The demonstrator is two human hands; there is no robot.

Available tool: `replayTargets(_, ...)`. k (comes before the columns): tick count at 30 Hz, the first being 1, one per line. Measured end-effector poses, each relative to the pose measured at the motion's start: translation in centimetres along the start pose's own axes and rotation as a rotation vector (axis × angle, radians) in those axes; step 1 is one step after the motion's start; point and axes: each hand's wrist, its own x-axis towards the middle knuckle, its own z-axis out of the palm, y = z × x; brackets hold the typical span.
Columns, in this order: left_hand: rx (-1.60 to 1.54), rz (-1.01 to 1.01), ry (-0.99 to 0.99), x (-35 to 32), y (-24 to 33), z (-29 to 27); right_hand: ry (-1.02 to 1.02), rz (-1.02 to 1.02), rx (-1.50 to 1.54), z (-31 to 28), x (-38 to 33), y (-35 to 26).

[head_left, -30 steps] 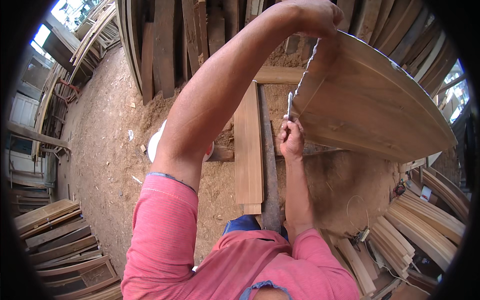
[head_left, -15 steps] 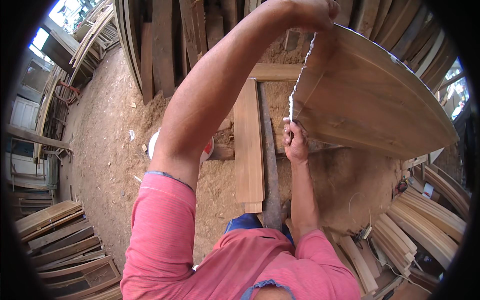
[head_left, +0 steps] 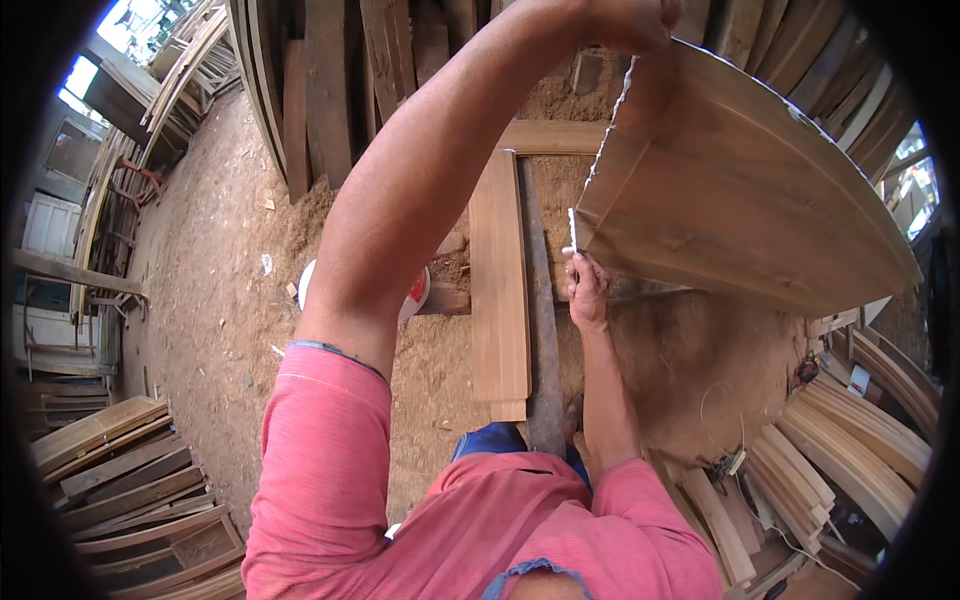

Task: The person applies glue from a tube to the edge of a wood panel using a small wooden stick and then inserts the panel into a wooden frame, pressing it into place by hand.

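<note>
A large brown wooden panel [head_left: 740,190] is held up on its side at the right, with white glue-like paste along its left edge and along its curved upper edge. At the top, my left hand [head_left: 640,25] is closed over the panel's upper corner; its fingers are partly hidden. Just below the panel's left edge, my right hand [head_left: 588,288] pinches a thin stick [head_left: 573,230] whose upper part is coated in the white paste. The stick points upward, close beside the edge. A flat wooden board [head_left: 498,290] lies left of my right hand.
Behind my left forearm stands a white bucket [head_left: 413,298], mostly hidden. A dark narrow plank [head_left: 542,330] runs beside the board. Planks [head_left: 325,100] lean at the back; stacked timber [head_left: 790,480] lies right and more [head_left: 130,490] left. Sawdust covers the ground [head_left: 220,250].
My right hand has drawn slightly down and left, so the stick now sits at the lower end of the panel's left edge. My left hand and the panel have barely shifted.
</note>
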Motion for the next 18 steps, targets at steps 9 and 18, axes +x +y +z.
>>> replayTargets(9, 0.006, -0.016, 0.008, 0.1, 0.3, 0.1, -0.003, -0.069, -0.142, -2.4, 0.5, 2.6)
replayTargets(18, -0.035, 0.018, 0.034, -0.1, 0.2, 0.4, 0.013, -0.085, -0.371, -2.7, 0.8, 3.7)
